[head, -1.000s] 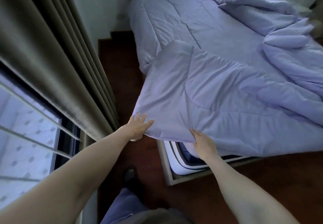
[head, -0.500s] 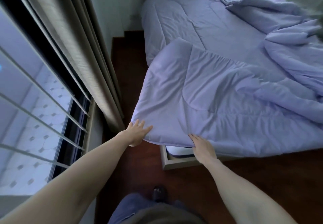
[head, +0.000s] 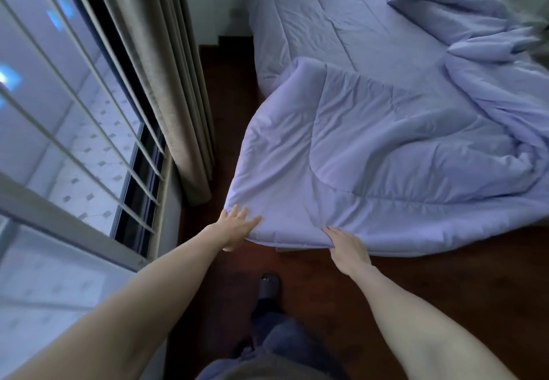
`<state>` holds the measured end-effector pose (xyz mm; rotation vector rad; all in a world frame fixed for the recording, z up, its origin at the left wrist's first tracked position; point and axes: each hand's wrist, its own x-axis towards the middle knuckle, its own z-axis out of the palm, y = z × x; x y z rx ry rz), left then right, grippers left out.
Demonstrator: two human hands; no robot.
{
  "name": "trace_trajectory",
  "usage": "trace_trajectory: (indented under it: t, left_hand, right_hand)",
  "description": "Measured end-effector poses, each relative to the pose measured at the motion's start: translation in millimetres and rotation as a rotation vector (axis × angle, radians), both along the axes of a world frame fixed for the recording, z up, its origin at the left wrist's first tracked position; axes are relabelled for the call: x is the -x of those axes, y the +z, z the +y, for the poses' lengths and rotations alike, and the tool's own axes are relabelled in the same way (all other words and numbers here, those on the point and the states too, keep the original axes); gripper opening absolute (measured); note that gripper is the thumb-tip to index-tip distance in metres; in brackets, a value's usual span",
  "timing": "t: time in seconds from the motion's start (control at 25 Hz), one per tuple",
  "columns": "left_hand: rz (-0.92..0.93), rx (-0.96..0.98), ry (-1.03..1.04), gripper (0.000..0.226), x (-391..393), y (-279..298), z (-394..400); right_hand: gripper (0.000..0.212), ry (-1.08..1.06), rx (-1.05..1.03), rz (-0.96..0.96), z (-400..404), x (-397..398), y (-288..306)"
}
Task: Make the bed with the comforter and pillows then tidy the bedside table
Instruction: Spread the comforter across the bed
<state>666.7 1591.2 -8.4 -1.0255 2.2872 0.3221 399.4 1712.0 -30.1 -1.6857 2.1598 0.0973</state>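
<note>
A lilac comforter (head: 371, 154) lies across the bed (head: 312, 17), spread flat near me and bunched into a heap at the right. Its near-left corner hangs past the foot of the bed. My left hand (head: 234, 226) grips that corner, fingers on top and thumb underneath. My right hand (head: 346, 247) pinches the near hem a short way to the right. A pillow-like lilac bundle (head: 490, 47) sits on the heap at the far right. No bedside table is in view.
Beige curtains (head: 166, 82) and a barred window (head: 74, 130) run along the left, leaving a narrow strip of dark wooden floor (head: 225, 88) beside the bed. My foot in a dark slipper (head: 269, 283) stands on the floor below the comforter's edge.
I have stepped back and drawn the comforter's corner toward me. Its hem now covers the mattress corner and bed frame that showed one second ago. Both hands keep their hold.
</note>
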Motion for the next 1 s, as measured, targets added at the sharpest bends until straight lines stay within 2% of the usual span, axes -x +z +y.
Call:
trace_trajectory:
  t: [0.24, 0.6, 0.76, 1.0]
  left_hand:
    - [0.005, -0.073, 0.006, 0.083, -18.8, -4.6, 93.6]
    - [-0.019, -0.164, 0.023, 0.080, -6.3, -7.5, 180.3]
    - [-0.022, -0.154, 0.045, 0.079, 8.9, -10.3, 225.3]
    - [-0.115, -0.031, 0.047, 0.090, 34.7, -7.6, 300.7]
  right_hand:
    - [0.055, 0.009, -0.047, -0.006, 83.0, -15.1, 3.6]
    - [0.056, 0.010, -0.106, -0.008, 173.2, -2.3, -0.3]
    - [0.056, 0.026, -0.110, -0.023, 214.4, 15.7, -6.2]
    - [0.046, 0.084, -0.048, 0.001, 274.7, 34.0, -9.1]
